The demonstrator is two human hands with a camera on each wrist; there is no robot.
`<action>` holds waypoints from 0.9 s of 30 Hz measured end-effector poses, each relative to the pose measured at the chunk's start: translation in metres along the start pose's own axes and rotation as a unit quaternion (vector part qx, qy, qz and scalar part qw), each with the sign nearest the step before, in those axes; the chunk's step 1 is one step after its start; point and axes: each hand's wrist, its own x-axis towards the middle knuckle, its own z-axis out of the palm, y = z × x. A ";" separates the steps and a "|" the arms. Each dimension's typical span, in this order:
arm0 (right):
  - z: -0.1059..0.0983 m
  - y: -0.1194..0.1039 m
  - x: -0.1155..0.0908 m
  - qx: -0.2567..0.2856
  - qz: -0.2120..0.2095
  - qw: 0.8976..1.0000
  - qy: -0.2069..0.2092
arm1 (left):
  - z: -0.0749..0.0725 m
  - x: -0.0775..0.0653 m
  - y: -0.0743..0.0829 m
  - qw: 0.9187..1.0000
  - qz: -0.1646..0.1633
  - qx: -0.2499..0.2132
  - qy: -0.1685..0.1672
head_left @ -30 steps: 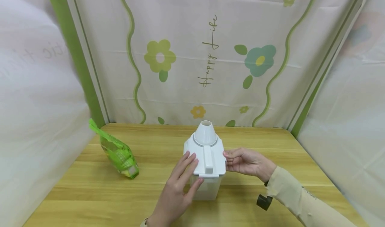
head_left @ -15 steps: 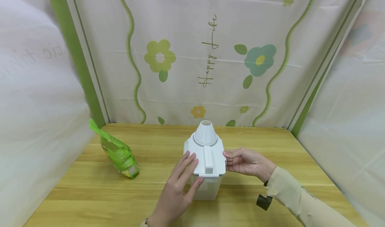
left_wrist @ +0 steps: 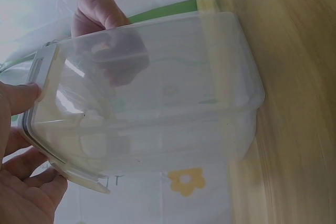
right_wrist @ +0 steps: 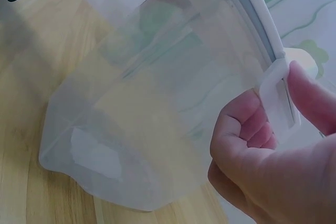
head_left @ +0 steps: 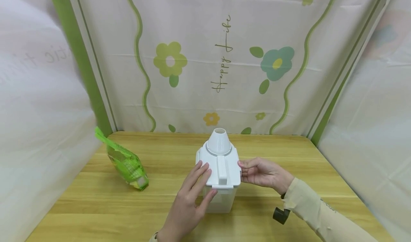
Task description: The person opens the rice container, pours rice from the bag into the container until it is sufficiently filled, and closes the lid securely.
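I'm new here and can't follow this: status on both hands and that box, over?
Left hand touching lid; right hand pinching side clip. See-through box upright on table, lid on. Green bag off to the left, not in the way.

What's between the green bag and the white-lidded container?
Head view: bare wooden tabletop from the green bag, then the left hand, which overlaps the near-left edge of the container.
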 end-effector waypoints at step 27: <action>-0.001 0.001 0.001 0.011 -0.002 1.000 0.007 | 0.001 0.001 -0.001 1.000 0.007 -0.001 0.003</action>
